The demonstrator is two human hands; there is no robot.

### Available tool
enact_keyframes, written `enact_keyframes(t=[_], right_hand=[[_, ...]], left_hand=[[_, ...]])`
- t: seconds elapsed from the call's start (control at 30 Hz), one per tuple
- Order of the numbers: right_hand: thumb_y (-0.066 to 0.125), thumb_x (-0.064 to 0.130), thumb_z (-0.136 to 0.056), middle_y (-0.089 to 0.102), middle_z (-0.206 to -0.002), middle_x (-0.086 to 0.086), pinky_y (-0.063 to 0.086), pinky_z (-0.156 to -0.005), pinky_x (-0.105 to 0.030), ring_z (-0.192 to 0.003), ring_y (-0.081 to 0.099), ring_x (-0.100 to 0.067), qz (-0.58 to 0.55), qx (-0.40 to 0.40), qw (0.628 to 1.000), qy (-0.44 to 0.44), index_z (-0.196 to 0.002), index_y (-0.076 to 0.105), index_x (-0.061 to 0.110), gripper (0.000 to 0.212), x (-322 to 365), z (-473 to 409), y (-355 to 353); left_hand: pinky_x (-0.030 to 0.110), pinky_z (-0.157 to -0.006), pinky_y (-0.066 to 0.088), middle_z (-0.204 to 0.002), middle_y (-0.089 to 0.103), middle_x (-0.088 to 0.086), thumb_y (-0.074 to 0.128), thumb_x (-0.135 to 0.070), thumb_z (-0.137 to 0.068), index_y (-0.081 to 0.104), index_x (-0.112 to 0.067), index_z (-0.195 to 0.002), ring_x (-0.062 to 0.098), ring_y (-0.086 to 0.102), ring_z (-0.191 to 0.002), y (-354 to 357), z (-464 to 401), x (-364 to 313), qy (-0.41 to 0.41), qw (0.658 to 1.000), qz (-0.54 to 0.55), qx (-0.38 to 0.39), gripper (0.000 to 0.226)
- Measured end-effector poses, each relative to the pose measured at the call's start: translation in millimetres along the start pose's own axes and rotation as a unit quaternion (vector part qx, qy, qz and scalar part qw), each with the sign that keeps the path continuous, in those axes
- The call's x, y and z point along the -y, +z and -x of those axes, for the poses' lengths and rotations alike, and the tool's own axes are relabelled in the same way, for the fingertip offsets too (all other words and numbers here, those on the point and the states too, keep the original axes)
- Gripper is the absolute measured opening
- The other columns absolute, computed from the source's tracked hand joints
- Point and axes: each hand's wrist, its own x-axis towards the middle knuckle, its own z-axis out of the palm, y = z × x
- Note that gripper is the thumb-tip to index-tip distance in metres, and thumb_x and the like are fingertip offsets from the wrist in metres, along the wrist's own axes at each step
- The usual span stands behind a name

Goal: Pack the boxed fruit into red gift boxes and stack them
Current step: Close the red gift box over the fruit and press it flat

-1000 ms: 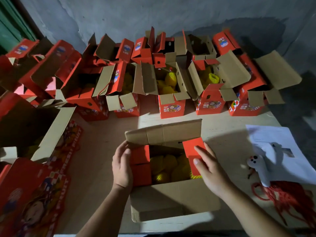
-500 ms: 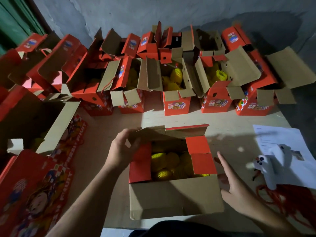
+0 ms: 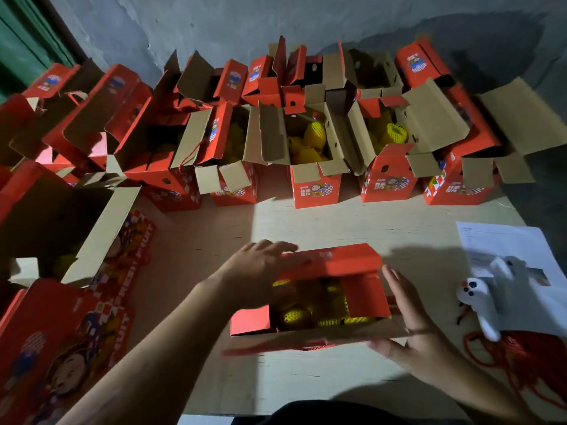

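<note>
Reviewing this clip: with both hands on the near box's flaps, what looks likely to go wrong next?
1. The netted fruit sits high in the near gift box, so the far lid flap under the left hand may press on it or fail to close flat.
2. The right hand only steadies the box's right side with straight fingers, so the box might slide on the table.

Red box [image 3: 331,262] outside, brown card within; yellow netted fruit [image 3: 296,315] inside. Red boxes [image 3: 316,191] behind, each printed with a blue-and-white chequered cartoon badge. Pale wooden table [image 3: 306,225]. White paper [image 3: 503,243]. Red cord [image 3: 527,351], possibly string handles. Grey wall [image 3: 276,19].
</note>
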Motion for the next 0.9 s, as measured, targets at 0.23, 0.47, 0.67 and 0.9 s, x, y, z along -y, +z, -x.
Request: enact_keyframes(t=[0.23,0.47,0.67,0.9], right_hand=[[0.063,0.075,-0.085,0.025,-0.162,0.019,0.032,-0.112,-0.012,-0.147,0.031,0.003,-0.144,-0.067,0.986,0.047,-0.158,0.013,0.052,0.092,13.8,-12.1,16.9],[0.055,0.043,-0.096,0.044,-0.147,-0.008,0.03,-0.115,-0.036,-0.133,0.046,-0.034,0.266,-0.181,0.943,-0.08,-0.138,0.061,0.018,0.049,31.4,-34.5,37.0],[0.063,0.088,-0.062,0.053,-0.129,-0.002,0.036,-0.096,-0.048,-0.11,0.05,-0.033,0.381,-0.109,0.916,-0.063,-0.129,0.06,0.019,0.096,31.7,-31.0,40.6],[0.056,0.098,-0.053,0.052,-0.119,-0.001,0.036,-0.085,-0.044,-0.102,0.049,-0.029,0.425,-0.05,0.904,-0.005,-0.121,0.06,0.022,0.102,42.2,-34.4,36.3]], left_hand=[[0.043,-0.127,0.02,-0.17,0.029,-0.01,0.034,-0.062,-0.107,0.034,-0.053,-0.158,0.02,0.028,-0.151,18.9,4.0,12.6,-0.08,0.99,0.109,0.036,0.051],[0.037,-0.108,0.05,-0.138,0.07,0.004,0.037,-0.075,-0.1,0.076,-0.011,-0.124,0.013,0.065,-0.117,9.2,30.9,36.6,-0.215,0.922,0.32,-0.031,0.078],[0.042,-0.091,0.049,-0.128,0.061,-0.005,0.047,-0.094,-0.078,0.061,-0.03,-0.135,0.024,0.057,-0.109,55.4,52.3,-26.6,-0.106,0.979,0.021,-0.173,0.087],[0.043,-0.079,0.051,-0.11,0.058,0.005,0.072,-0.084,-0.056,0.064,-0.021,-0.114,0.028,0.056,-0.091,76.0,44.3,-41.6,-0.142,0.964,-0.078,-0.211,0.086]])
